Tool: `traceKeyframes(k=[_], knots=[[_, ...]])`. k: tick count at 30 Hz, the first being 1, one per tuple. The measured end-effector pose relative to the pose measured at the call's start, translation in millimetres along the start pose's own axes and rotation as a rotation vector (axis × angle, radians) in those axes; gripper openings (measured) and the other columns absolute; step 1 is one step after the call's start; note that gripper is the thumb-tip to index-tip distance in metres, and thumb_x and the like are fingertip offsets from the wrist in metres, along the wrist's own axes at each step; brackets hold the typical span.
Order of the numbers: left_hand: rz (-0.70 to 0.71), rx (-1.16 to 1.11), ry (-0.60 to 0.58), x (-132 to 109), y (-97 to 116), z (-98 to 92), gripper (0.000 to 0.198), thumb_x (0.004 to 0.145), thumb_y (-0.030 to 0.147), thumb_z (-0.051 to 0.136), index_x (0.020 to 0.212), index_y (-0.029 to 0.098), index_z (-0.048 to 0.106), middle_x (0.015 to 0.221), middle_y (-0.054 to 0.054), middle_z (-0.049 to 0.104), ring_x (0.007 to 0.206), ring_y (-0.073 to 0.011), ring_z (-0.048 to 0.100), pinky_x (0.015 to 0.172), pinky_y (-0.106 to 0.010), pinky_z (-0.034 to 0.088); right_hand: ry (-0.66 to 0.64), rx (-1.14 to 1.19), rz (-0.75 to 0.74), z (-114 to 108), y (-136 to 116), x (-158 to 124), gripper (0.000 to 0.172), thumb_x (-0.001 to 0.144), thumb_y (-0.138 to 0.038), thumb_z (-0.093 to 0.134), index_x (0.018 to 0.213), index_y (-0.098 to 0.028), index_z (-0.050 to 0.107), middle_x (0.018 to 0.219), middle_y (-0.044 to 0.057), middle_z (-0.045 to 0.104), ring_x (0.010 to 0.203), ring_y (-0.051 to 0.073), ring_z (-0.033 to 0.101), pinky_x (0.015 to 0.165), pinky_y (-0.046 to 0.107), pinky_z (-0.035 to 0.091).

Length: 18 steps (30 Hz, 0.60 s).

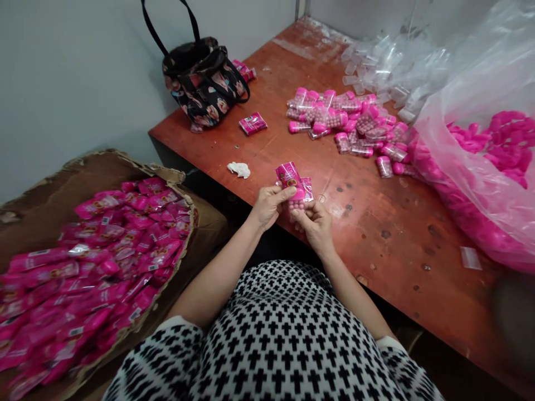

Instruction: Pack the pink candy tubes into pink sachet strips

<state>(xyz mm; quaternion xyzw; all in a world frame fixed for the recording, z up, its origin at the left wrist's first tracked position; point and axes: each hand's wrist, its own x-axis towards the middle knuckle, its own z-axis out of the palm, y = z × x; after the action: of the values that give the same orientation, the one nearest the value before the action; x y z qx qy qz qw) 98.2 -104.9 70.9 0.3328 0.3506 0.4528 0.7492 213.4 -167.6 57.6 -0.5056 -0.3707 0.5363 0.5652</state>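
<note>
My left hand (pixel 270 204) pinches a pink printed sleeve (pixel 289 176) by its lower edge, just above the near edge of the red-brown table (pixel 376 223). My right hand (pixel 315 225) grips a small clear tube of pink candies (pixel 301 201) with a pink cap, held against the sleeve. Both hands are closed and nearly touch each other. The tube's lower part is hidden behind my right fingers.
A cardboard box (pixel 104 167) full of pink wrapped packs stands at my left. Several filled pink-capped tubes (pixel 343 120) lie at the table's back, empty clear tubes (pixel 384 67) behind them. A big plastic bag of pink caps (pixel 480 167) fills the right. A flowered handbag (pixel 203 81), a lone pink pack (pixel 253 123) and a white crumpled scrap (pixel 238 169) lie on the left.
</note>
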Motion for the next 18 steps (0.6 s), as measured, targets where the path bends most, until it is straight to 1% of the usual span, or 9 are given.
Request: traceKeyframes(k=[3, 5, 8, 10, 11, 15, 18], knots=[[-0.025, 0.045, -0.028, -4.5, 2.8, 0.5, 0.026, 0.06, 0.032, 0.08, 0.056, 0.01, 0.066, 0.054, -0.004, 0.063, 0.048, -0.0119, 0.058, 0.049, -0.024, 0.047, -0.054, 0.018, 0.046, -1.9, -0.4, 0.7, 0.03, 0.068, -0.04, 0.072, 0.076, -0.021, 0.05, 0.056, -0.006, 0.064, 0.037, 0.007, 0.049, 0.036, 0.018, 0.035], [-0.048, 0.049, -0.033, -7.2, 3.5, 1.5, 0.027, 0.058, 0.032, 0.081, 0.057, 0.01, 0.066, 0.057, -0.005, 0.065, 0.051, -0.0131, 0.06, 0.052, -0.025, 0.049, -0.048, 0.012, 0.033, -2.8, 0.6, 0.9, 0.029, 0.069, -0.04, 0.071, 0.076, -0.021, 0.05, 0.057, -0.005, 0.063, 0.038, 0.007, 0.049, 0.036, 0.019, 0.036], [-0.023, -0.019, 0.063, -10.1, 1.0, 4.3, 0.026, 0.059, 0.032, 0.081, 0.06, 0.011, 0.065, 0.059, -0.004, 0.066, 0.054, -0.0129, 0.062, 0.057, -0.026, 0.051, 0.024, -0.079, -0.06, -2.1, 2.4, -0.2, 0.025, 0.07, -0.038, 0.071, 0.078, -0.021, 0.054, 0.063, -0.005, 0.063, 0.046, 0.008, 0.051, 0.043, 0.02, 0.04], [0.001, -0.088, 0.136, -11.2, -1.1, 6.2, 0.026, 0.059, 0.032, 0.08, 0.062, 0.012, 0.064, 0.059, -0.002, 0.065, 0.054, -0.0121, 0.062, 0.06, -0.026, 0.052, 0.033, -0.133, -0.097, -1.3, 2.4, -1.2, 0.024, 0.071, -0.037, 0.071, 0.079, -0.021, 0.056, 0.065, -0.005, 0.062, 0.049, 0.008, 0.052, 0.046, 0.02, 0.041], [0.003, -0.116, 0.155, -11.6, -1.7, 6.9, 0.027, 0.059, 0.032, 0.08, 0.062, 0.012, 0.063, 0.058, -0.002, 0.065, 0.054, -0.012, 0.062, 0.06, -0.026, 0.052, 0.022, -0.139, -0.095, -1.2, 1.8, -1.6, 0.024, 0.071, -0.037, 0.071, 0.079, -0.021, 0.056, 0.064, -0.005, 0.061, 0.049, 0.008, 0.051, 0.046, 0.02, 0.041], [-0.041, -0.173, 0.166, -11.5, -0.1, 6.7, 0.026, 0.061, 0.031, 0.08, 0.067, 0.011, 0.064, 0.062, -0.003, 0.066, 0.059, -0.0138, 0.064, 0.063, -0.027, 0.053, -0.021, -0.075, -0.014, -1.7, -3.5, -1.1, 0.026, 0.07, -0.039, 0.07, 0.077, -0.02, 0.054, 0.055, -0.006, 0.059, 0.041, 0.007, 0.045, 0.041, 0.02, 0.037], [-0.062, -0.205, 0.188, -9.4, 1.9, 4.0, 0.022, 0.064, 0.029, 0.077, 0.073, 0.012, 0.066, 0.065, -0.003, 0.067, 0.061, -0.014, 0.065, 0.065, -0.027, 0.054, -0.031, -0.046, 0.029, -0.7, -8.0, 0.0, 0.028, 0.069, -0.04, 0.071, 0.075, -0.02, 0.053, 0.054, -0.006, 0.059, 0.04, 0.007, 0.045, 0.04, 0.02, 0.037]])
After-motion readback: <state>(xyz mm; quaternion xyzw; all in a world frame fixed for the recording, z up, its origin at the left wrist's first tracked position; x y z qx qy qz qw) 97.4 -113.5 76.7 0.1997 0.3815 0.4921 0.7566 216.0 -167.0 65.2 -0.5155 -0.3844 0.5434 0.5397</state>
